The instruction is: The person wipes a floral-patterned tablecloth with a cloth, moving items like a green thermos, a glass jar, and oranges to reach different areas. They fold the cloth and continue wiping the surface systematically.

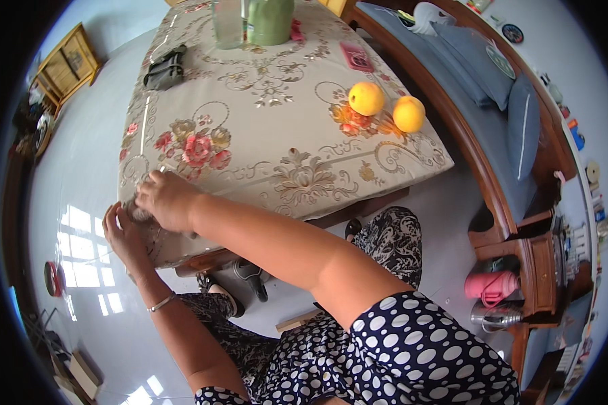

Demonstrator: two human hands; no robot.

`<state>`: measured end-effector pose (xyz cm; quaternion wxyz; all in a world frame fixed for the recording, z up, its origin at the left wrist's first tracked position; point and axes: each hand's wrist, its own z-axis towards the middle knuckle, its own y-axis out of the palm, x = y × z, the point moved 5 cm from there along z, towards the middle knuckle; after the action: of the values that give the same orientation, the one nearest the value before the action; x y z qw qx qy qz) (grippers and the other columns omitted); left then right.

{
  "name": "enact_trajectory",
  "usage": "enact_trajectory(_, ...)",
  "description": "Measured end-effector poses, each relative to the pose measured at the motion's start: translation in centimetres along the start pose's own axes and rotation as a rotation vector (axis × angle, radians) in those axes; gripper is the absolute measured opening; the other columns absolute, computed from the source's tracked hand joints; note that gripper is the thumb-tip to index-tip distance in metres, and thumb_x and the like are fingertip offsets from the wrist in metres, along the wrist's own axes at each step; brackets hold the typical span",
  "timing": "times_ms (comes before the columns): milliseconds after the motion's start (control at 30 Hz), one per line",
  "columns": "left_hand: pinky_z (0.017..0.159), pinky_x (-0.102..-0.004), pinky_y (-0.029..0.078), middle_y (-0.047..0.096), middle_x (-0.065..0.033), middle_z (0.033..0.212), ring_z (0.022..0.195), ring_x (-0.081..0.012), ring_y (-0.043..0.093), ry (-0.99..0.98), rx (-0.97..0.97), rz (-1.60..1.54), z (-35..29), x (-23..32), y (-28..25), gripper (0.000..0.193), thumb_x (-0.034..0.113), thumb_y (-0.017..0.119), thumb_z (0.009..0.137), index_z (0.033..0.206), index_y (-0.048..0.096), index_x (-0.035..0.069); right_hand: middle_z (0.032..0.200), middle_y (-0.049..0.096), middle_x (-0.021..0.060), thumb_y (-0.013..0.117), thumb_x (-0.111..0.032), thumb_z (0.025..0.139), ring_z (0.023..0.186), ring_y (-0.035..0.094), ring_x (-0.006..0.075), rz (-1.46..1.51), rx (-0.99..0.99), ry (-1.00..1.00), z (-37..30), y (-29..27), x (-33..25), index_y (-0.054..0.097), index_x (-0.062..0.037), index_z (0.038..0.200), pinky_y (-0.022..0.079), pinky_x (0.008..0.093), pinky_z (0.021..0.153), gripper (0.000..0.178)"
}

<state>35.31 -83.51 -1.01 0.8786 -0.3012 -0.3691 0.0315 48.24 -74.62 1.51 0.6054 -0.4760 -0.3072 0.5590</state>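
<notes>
At the table's near left corner, my right hand (167,200) is closed with its fingers bent down over a small grey-brown, crumpled-looking thing (139,213). What exactly it is I cannot make out, since the fingers cover much of it. Just left of it, my left hand (123,237) is at the table edge, its fingers apart and curving toward the same thing. Whether those fingertips touch it is unclear. A patterned tablecloth (250,135) with flowers and scrolls covers the table under my right hand.
Two yellow-orange round fruits (367,99) lie at the right, with a pink phone (356,57) beyond them. A grey-black pouch-like item (165,68) is at the left edge. A green container (270,23) and a clear jar (228,25) stand far back. A cushioned wooden bench (446,74) runs along the right.
</notes>
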Motion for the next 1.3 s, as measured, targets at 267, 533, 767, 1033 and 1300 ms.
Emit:
enact_trajectory(267, 0.096, -0.0373, 0.043, 0.057, -0.0141, 0.116, 0.109, -0.0275, 0.055, -0.091, 0.026, -0.005, -0.4, 0.5, -0.9, 0.032, 0.025, 0.048, 0.098, 0.115, 0.062, 0.002, 0.129, 0.052, 0.0083, 0.059, -0.036, 0.088, 0.117, 0.047, 0.0275, -0.272, -0.056, 0.494, -5.3, -4.1, 12.7, 0.058, -0.0091, 0.117, 0.041, 0.0398, 0.099, 0.039)
enact_trajectory(533, 0.094, -0.0381, 0.044, 0.058, -0.0156, 0.114, 0.107, -0.0295, 0.056, -0.06, 0.036, 0.077, 0.2, -1.0, -0.4, 0.031, 0.026, 0.05, 0.097, 0.112, 0.064, 0.002, 0.118, 0.057, 0.0059, 0.072, -0.025, 0.078, 0.11, 0.052, 0.0271, -0.286, 0.251, 0.558, -21.7, -11.1, 16.9, 0.062, -0.0052, 0.108, 0.044, 0.0388, 0.094, 0.038)
enact_trajectory(767, 0.094, -0.0382, 0.044, 0.058, -0.0149, 0.115, 0.107, -0.03, 0.056, -0.085, -0.006, 0.096, -0.2, -0.1, -0.6, 0.03, 0.024, 0.049, 0.096, 0.111, 0.063, 0.001, 0.123, 0.056, 0.0047, 0.071, -0.018, 0.078, 0.112, 0.052, 0.028, -0.508, 0.198, 0.805, -38.5, -17.2, 16.5, 0.061, -0.0078, 0.111, 0.044, 0.0433, 0.091, 0.037)
enact_trajectory(1033, 0.093, -0.0383, 0.044, 0.06, -0.0141, 0.112, 0.107, -0.0299, 0.056, 0.003, -0.027, 0.076, 0.2, -0.3, 0.8, 0.021, 0.017, 0.056, 0.093, 0.106, 0.066, 0.003, 0.118, 0.057, 0.0007, 0.07, -0.021, 0.077, 0.111, 0.05, 0.0263, -0.543, 0.177, 1.083, -42.4, -19.7, 18.7, 0.063, -0.0129, 0.108, 0.041, 0.0432, 0.092, 0.032)
enact_trajectory(1300, 0.094, -0.0386, 0.044, 0.06, -0.0142, 0.112, 0.107, -0.0304, 0.055, 0.01, -0.036, 0.07, 0.6, -1.5, 1.3, 0.021, 0.017, 0.056, 0.092, 0.105, 0.066, 0.004, 0.114, 0.059, 0.0015, 0.074, -0.017, 0.072, 0.106, 0.052, 0.023, -0.243, 0.174, 0.452, -27.1, -13.2, 11.2, 0.065, -0.012, 0.102, 0.043, 0.0379, 0.092, 0.031)
